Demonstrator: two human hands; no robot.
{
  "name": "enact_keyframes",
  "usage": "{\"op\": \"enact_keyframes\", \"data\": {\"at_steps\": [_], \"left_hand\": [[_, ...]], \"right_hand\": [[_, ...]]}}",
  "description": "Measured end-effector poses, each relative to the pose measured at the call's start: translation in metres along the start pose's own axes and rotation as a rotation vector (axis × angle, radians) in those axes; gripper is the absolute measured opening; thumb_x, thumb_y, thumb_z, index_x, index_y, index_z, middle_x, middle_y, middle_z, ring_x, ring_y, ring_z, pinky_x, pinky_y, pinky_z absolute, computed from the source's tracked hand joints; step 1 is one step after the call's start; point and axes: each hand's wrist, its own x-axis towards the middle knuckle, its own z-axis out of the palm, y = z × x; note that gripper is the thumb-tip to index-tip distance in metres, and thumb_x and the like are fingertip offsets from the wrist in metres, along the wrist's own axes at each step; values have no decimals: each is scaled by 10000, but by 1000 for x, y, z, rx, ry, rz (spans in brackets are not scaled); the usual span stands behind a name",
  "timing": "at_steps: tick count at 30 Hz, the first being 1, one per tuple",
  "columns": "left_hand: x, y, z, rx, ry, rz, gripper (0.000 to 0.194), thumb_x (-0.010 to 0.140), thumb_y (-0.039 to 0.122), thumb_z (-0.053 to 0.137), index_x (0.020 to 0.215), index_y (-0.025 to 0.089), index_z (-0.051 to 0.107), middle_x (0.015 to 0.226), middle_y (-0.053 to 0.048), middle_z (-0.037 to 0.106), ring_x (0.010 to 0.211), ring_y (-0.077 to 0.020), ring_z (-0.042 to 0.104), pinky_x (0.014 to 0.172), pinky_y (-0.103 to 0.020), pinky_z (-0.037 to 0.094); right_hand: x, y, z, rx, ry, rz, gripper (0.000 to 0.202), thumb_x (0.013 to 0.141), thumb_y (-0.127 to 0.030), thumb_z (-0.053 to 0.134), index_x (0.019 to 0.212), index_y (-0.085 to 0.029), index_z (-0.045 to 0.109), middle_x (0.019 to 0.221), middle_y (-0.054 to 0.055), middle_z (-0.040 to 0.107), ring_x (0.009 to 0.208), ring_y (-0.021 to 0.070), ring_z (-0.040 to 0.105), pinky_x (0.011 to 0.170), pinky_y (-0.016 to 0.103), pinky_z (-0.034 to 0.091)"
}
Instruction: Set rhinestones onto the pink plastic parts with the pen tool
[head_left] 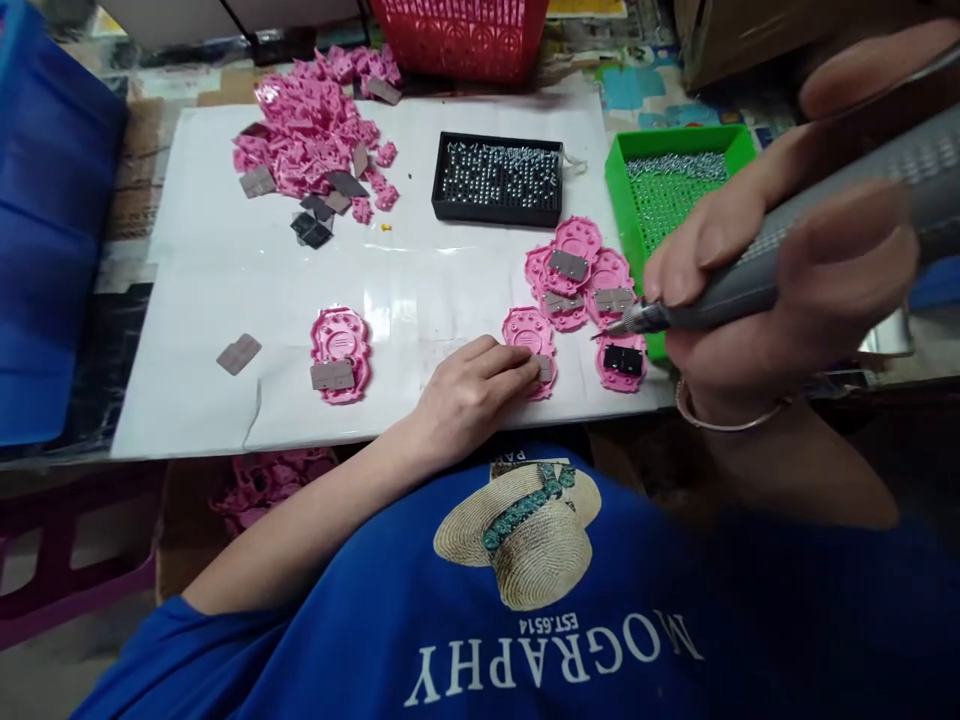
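My left hand (469, 395) rests on the white board, its fingertips pressing a grey plate (544, 368) onto a pink plastic part (527, 328). Wrapped round a grey electric screwdriver (739, 270), my right hand (787, 270) is raised at the right. The tool's thin tip points down and left, close to a pink part with a black plate (622, 360). Several pink parts with grey plates (568, 266) lie overlapping just above. Another pink part (340, 335) with a grey plate lies left of my left hand.
A black screw tray (496, 212) and a green screw tray (619, 190) stand behind the parts. A pink pile (315, 130) with loose plates lies at the back left. A loose grey plate (238, 354), blue bin (52, 230) and red basket (465, 40) are also around.
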Motion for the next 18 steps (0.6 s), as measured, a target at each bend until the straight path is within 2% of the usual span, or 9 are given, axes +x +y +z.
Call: {"op": "enact_keyframes", "data": {"at_steps": [3, 6, 10, 15, 18], "left_hand": [[0, 0, 0, -3, 2, 3, 148, 977, 229, 591, 1039, 135, 688, 1007, -90, 735, 794, -147, 618, 700, -285, 547], [1, 1, -1, 8, -16, -12, 153, 991, 236, 568, 1024, 152, 691, 1004, -81, 733, 792, -145, 624, 702, -291, 551], [2, 1, -2, 21, -17, -4, 154, 988, 242, 575, 1009, 139, 687, 984, -84, 734, 780, -147, 620, 697, -288, 551], [1, 1, -1, 14, -34, -16, 183, 1005, 260, 542, 1018, 146, 685, 984, -84, 728, 799, -149, 624, 717, -294, 551], [0, 0, -1, 6, -41, -19, 186, 1006, 265, 540, 1006, 149, 685, 976, -82, 725, 805, -150, 621, 723, -294, 547]], "right_hand": [[0, 7, 14, -15, -41, -137, 199, 801, -371, 712, 994, -334, 684, 909, -71, 612, 548, 78, 525, 499, 264, 458], [1, 16, 22, 11, -37, -154, 241, 741, -392, 770, 963, -315, 717, 851, -36, 600, 523, 104, 498, 474, 305, 470], [2, 27, 26, 69, -57, -219, 230, 738, -375, 790, 957, -313, 754, 651, -30, 473, 499, 124, 463, 435, 299, 413], [3, 38, 28, 60, -78, -234, 257, 752, -429, 772, 989, -336, 737, 605, -39, 453, 462, 112, 415, 381, 271, 346], [2, 42, 28, 38, -65, -204, 273, 730, -468, 754, 983, -371, 718, 633, -30, 479, 452, 130, 395, 365, 304, 329]]}}
